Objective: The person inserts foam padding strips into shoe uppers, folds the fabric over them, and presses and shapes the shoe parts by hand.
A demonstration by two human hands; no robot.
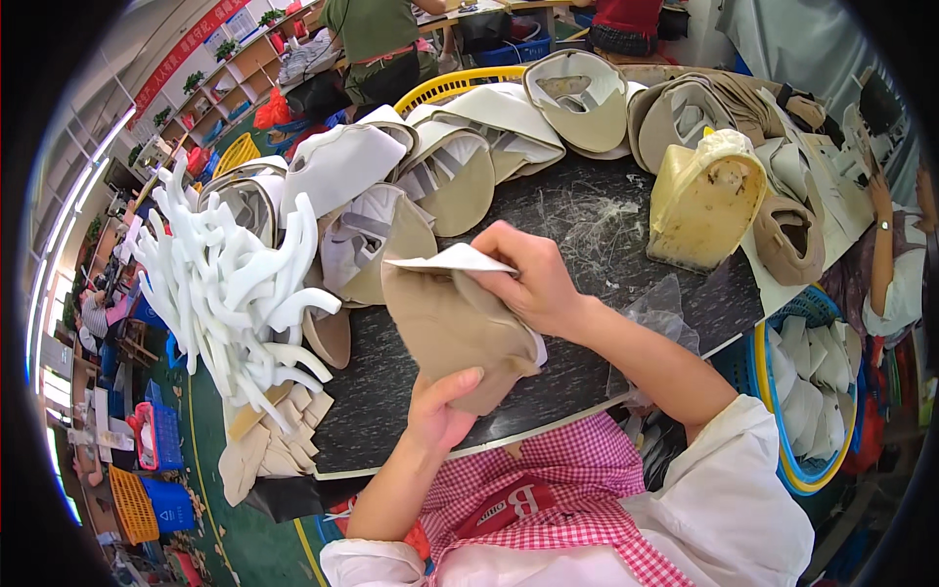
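Between my hands, above the front of the dark table, is a beige shoe upper with a white lining showing at its top edge. My left hand is closed on its lower end, thumb on the beige side and the other fingers hidden behind. With my right hand I pinch the upper's top edge; some fingertips are out of sight behind the lining. Several more beige uppers with white linings, such as this upper, lie in an arc along the table's far side.
White foam strips are heaped at the left, above small beige pieces. A glue-stained yellow container stands at the right of the dark tabletop. Beside the table's right edge, a blue-and-yellow basket holds white pieces. Other people work beyond.
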